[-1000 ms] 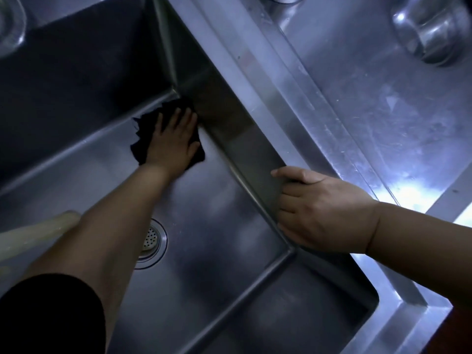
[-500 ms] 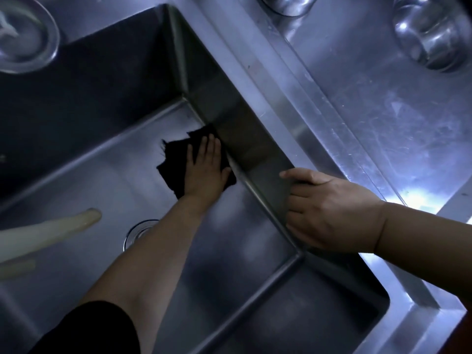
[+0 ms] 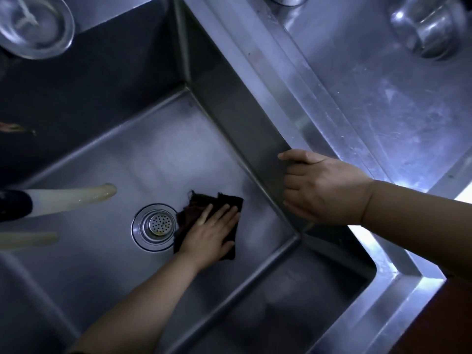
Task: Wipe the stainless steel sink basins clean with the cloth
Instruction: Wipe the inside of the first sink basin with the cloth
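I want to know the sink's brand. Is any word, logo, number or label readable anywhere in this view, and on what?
None: no text shows anywhere.
Sink basin: bare steel, no stamp or logo visible.
Drain strainer: only holes, no marking.
Cloth under the left hand: plain dark.
Counter: scratches and glare only.

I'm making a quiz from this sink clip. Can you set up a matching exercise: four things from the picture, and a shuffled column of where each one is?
Things:
1. dark brown cloth
2. round perforated metal drain strainer
3. right hand
4. clear glass bowl

Places:
A. far left corner, above the basin
B. under the flat left hand
C. on the basin's right wall edge
D. basin floor, just left of the cloth

Pairs: 1-B, 2-D, 3-C, 4-A
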Demonstrator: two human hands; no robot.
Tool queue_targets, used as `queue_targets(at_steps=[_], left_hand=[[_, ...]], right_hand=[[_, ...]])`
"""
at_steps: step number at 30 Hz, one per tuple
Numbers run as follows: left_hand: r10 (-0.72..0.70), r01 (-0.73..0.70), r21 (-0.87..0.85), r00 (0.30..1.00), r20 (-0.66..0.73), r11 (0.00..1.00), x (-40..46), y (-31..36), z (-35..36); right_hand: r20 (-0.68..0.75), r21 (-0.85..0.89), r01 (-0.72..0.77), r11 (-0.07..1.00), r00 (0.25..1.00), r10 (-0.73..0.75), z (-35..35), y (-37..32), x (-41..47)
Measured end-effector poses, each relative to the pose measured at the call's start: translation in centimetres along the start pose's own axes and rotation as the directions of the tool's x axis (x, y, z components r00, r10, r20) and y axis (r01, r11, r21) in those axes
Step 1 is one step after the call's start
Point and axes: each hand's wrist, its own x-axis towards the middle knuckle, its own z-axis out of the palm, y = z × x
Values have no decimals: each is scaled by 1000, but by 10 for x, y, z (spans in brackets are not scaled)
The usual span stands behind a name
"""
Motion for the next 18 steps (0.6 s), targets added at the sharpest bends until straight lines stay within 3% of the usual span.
queue_targets(at_steps=[4, 8, 13, 15, 18], left_hand=[[-217, 232, 52, 956, -199, 971, 25, -51, -20], [-492, 505, -24, 828, -270, 863, 49, -111, -48], [-676, 647, -198, 693, -249, 736, 62, -124, -59], [-688, 664, -184, 686, -236, 725, 63, -103, -55], [-623, 615, -107, 758, -192, 782, 55, -54, -38]], right_hand=[[-1, 3, -2, 1000, 1000, 2, 1, 1, -1], [-12, 23, -14, 1000, 1000, 15, 4, 1, -2], [-25, 33, -4, 999, 1000, 5, 5, 2, -4], [-28, 31, 0, 1000, 1000, 1, 5, 3, -3], [-31, 20, 13, 1000, 999, -13, 4, 3, -3]])
